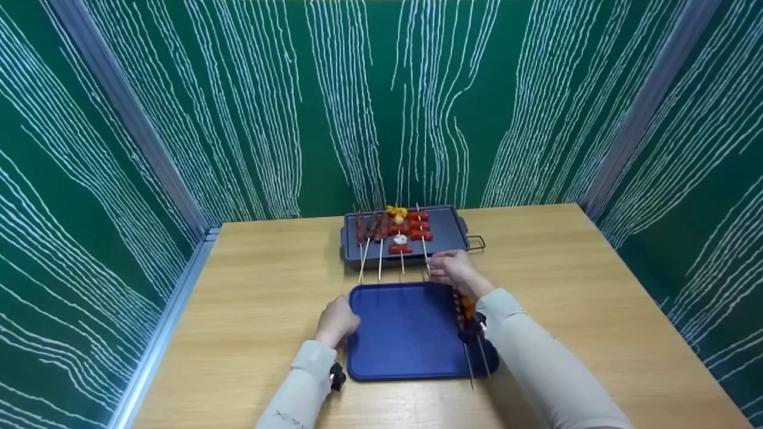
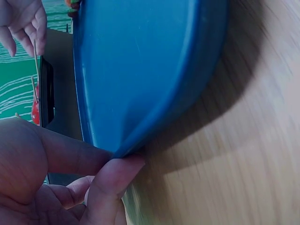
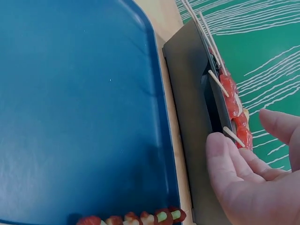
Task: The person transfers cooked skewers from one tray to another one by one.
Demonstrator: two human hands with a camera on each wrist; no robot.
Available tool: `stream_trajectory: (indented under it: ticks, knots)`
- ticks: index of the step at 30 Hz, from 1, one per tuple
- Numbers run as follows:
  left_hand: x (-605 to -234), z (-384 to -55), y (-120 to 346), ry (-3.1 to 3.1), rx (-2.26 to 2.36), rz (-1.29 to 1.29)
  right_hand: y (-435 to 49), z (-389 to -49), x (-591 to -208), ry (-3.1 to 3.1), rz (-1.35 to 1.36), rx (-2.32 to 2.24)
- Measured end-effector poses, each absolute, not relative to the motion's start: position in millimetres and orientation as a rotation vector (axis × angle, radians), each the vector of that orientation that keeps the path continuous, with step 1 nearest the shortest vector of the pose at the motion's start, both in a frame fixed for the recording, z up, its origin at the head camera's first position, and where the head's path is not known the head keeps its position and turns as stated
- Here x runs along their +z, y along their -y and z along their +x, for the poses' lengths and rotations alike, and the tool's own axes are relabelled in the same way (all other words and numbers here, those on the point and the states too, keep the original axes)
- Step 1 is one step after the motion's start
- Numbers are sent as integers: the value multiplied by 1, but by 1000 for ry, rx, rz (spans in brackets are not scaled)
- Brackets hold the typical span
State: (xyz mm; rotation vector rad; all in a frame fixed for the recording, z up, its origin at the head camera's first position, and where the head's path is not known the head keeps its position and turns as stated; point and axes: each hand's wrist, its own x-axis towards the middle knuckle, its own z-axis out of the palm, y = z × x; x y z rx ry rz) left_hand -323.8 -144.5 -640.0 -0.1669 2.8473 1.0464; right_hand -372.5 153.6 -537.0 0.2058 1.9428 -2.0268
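Currently, the left hand [image 1: 338,320] pinches the left rim of the tray [image 1: 398,333]. The right hand [image 1: 456,271], fingers loose and parted, is at the handle end of the rightmost skewer [image 1: 420,226] on the grill pan [image 1: 446,227].

table [image 1: 268,274]: bears tray [image 1: 405,333], with grill pan [image 1: 446,229] just behind | grill pan: holds rear skewers [image 1: 398,229] across left and middle, with sticks [image 1: 380,262] toward tray | tray: carries front skewers [image 1: 468,305] along right side
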Motion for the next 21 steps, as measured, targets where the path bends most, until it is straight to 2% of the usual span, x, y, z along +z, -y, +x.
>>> stream_trajectory:
  ticks: [9, 18, 21]
  knots:
    - [-584, -289, 132, -2849, 1088, -188, -152, -377, -544, -1824, 213, -2046]
    - [-581, -287, 130, -2806, 1083, -242, -150, -383, -551, -1637, 223, -2110]
    - [-592, -296, 133, -2798, 1089, -238, -149, -384, -551, -1600, 222, -2127]
